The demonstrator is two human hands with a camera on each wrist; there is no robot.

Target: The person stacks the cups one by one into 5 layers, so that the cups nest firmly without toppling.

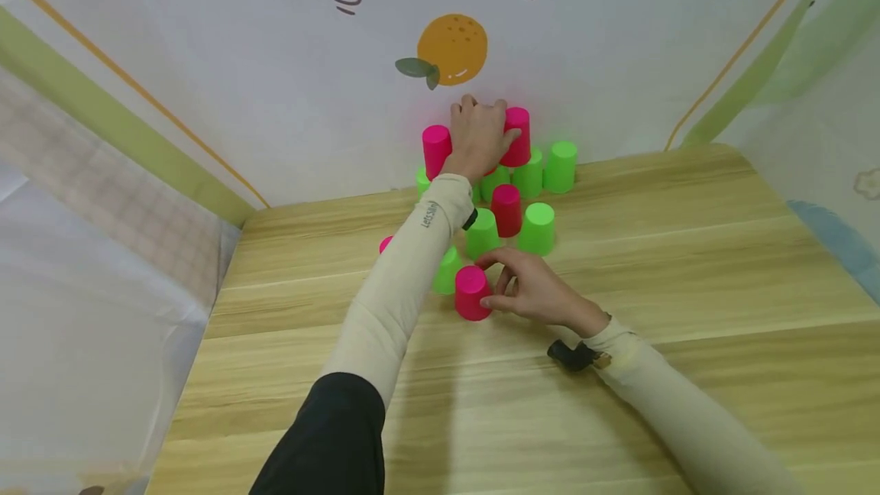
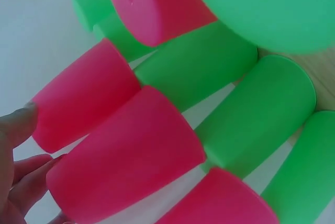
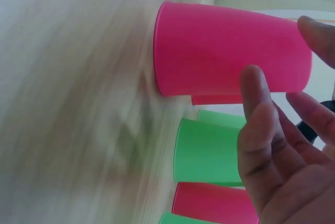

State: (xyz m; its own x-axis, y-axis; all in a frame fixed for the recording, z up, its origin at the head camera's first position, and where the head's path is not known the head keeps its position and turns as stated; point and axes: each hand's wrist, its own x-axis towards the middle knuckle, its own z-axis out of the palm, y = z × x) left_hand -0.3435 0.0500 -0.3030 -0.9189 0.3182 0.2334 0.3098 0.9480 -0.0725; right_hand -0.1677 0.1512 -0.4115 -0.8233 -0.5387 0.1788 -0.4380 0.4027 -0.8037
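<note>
At the back, pink cups stand upside down on a row of green cups (image 1: 562, 168). My left hand (image 1: 476, 132) reaches over them and pinches the right-hand pink cup (image 1: 519, 137), its thumb in front. In the left wrist view, other fingers lie behind the middle pink cup (image 2: 125, 156), which the hand mostly hides in the head view. Another pink cup (image 1: 436, 150) stands left of this hand. Nearer the front, my right hand (image 1: 532, 289) holds a pink cup (image 1: 471, 295) between thumb and forefinger; in the right wrist view its rim (image 3: 157, 51) is close to the tabletop.
Between the two hands stand green cups (image 1: 537, 229) and a pink cup (image 1: 506, 212). A green cup (image 1: 448, 272) is beside the front pink one. My left sleeve partly hides another pink cup (image 1: 386, 244). The wooden table (image 1: 687, 266) meets a printed cloth wall (image 1: 584, 44).
</note>
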